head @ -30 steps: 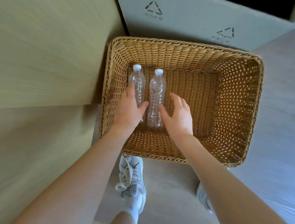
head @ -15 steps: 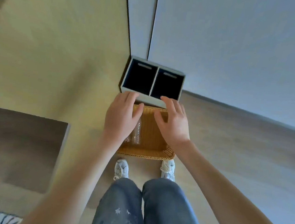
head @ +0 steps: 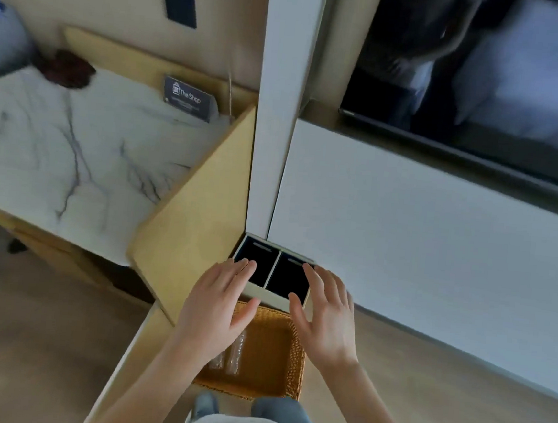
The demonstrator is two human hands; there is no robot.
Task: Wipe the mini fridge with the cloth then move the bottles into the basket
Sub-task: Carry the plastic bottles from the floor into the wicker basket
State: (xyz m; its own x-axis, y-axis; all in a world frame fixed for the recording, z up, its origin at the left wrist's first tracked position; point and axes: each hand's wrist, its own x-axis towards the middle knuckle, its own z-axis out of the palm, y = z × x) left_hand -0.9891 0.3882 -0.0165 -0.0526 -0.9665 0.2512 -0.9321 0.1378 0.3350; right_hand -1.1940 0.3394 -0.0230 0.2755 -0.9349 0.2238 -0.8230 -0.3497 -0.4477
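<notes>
Soft, even light fills the scene, bright on the white wall [head: 403, 242] and the marble counter [head: 57, 144], dim in the shadow under it. Motion blur smears everything, the bottles [head: 235, 352] in the basket [head: 296, 358] most. Straight edges bow toward the borders — the dark screen [head: 485, 77] carries hazy reflections.

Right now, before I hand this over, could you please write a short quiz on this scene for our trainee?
1. True or false: the left hand and the right hand are both open and hold nothing.
2. Where are the bottles? A lying in the basket; B gripped in the hands; C standing upright beside the basket.
3. How many dark compartments does the bin beyond the basket show?
Key: 1 true; 2 A; 3 two.
</notes>
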